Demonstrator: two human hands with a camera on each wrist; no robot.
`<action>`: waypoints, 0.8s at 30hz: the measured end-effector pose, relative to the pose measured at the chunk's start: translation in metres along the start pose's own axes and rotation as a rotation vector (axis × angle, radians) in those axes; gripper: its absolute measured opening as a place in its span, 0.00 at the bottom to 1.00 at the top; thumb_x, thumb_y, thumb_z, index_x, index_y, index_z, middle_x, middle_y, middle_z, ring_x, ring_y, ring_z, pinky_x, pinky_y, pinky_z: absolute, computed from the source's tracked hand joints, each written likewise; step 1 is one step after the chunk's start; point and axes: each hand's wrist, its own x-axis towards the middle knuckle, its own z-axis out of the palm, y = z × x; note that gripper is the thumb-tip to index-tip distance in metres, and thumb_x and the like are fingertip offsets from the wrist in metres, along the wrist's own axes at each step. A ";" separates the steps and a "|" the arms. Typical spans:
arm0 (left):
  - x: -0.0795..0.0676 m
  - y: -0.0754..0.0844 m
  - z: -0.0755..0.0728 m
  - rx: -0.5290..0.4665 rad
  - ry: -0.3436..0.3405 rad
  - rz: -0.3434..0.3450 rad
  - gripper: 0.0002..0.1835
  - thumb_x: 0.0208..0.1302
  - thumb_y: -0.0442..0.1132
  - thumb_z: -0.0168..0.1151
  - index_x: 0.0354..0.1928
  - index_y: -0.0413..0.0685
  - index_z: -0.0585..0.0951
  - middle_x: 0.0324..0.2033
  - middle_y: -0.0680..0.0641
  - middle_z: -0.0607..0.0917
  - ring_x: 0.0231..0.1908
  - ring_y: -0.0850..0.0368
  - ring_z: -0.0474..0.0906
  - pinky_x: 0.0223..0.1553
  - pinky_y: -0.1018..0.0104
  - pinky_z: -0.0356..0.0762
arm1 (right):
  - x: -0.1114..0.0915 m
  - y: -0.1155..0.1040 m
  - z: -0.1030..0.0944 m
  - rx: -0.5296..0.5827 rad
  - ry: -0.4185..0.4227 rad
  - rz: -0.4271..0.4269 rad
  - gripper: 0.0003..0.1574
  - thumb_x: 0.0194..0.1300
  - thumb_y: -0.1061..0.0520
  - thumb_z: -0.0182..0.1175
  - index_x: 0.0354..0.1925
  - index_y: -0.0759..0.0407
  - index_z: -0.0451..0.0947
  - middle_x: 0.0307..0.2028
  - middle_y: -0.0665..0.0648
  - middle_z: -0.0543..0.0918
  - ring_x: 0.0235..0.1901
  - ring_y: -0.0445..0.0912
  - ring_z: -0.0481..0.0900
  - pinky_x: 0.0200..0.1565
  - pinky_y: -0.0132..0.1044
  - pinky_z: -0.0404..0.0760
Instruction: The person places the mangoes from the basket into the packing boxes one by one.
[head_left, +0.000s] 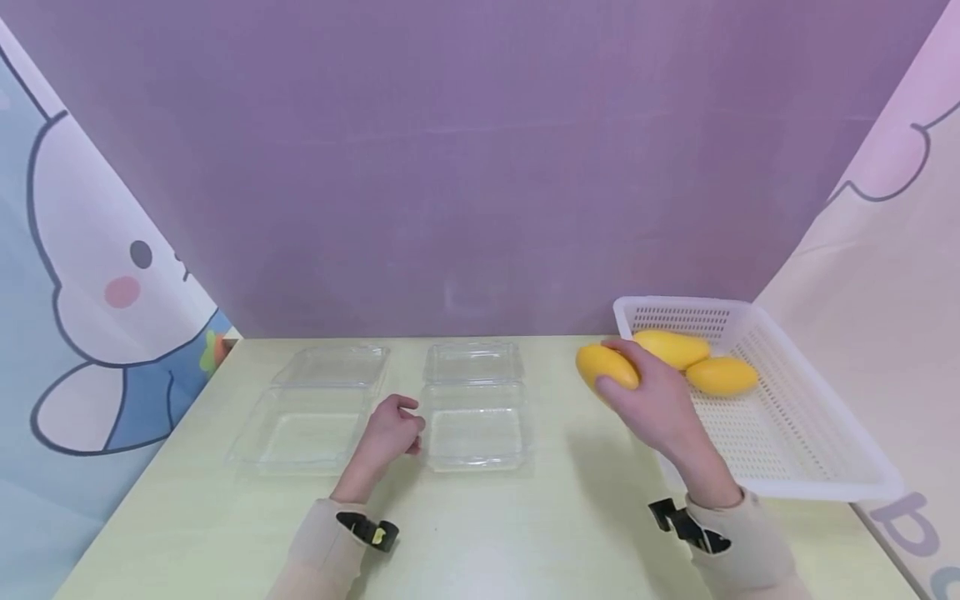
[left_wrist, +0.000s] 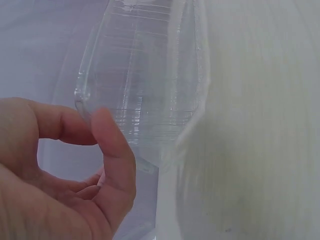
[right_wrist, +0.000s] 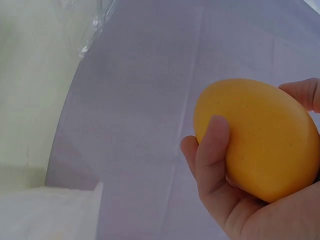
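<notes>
My right hand (head_left: 660,404) grips a yellow mango (head_left: 606,371) in the air, left of the white basket's side. Up close in the right wrist view, fingers and thumb wrap round the smooth mango (right_wrist: 257,140). Two more mangoes (head_left: 723,377) lie in the basket. My left hand (head_left: 390,429) is between two clear plastic boxes, close beside the left edge of the smaller box (head_left: 476,462). Its fingers (left_wrist: 120,165) are loosely curled with nothing held, and the tips overlap the box's corner (left_wrist: 82,95) in the left wrist view. Both boxes stand with lids folded back.
A larger clear box (head_left: 300,442) lies to the left on the pale table (head_left: 480,542). The white perforated basket (head_left: 825,487) takes up the right side. A purple panel (head_left: 480,183) rises behind the table, with printed cloth at both sides.
</notes>
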 end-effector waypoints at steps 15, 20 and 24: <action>-0.002 0.002 0.004 -0.035 -0.030 -0.047 0.17 0.63 0.30 0.53 0.53 0.29 0.75 0.32 0.40 0.79 0.25 0.54 0.77 0.29 0.64 0.83 | 0.005 -0.012 0.029 0.120 -0.018 0.004 0.31 0.67 0.52 0.59 0.67 0.54 0.73 0.44 0.60 0.80 0.33 0.50 0.75 0.35 0.42 0.74; -0.003 0.001 0.007 -0.077 -0.045 -0.052 0.17 0.62 0.29 0.53 0.53 0.29 0.75 0.32 0.39 0.79 0.26 0.54 0.77 0.29 0.64 0.83 | 0.005 -0.014 0.042 0.119 -0.011 -0.025 0.30 0.66 0.54 0.60 0.65 0.56 0.74 0.45 0.59 0.81 0.35 0.51 0.75 0.37 0.43 0.74; -0.002 -0.001 0.009 -0.092 -0.054 -0.048 0.17 0.62 0.28 0.53 0.53 0.29 0.74 0.32 0.38 0.79 0.26 0.54 0.76 0.29 0.64 0.83 | 0.006 -0.016 0.051 0.129 -0.007 -0.052 0.30 0.65 0.55 0.61 0.65 0.58 0.74 0.45 0.59 0.81 0.34 0.50 0.75 0.37 0.43 0.74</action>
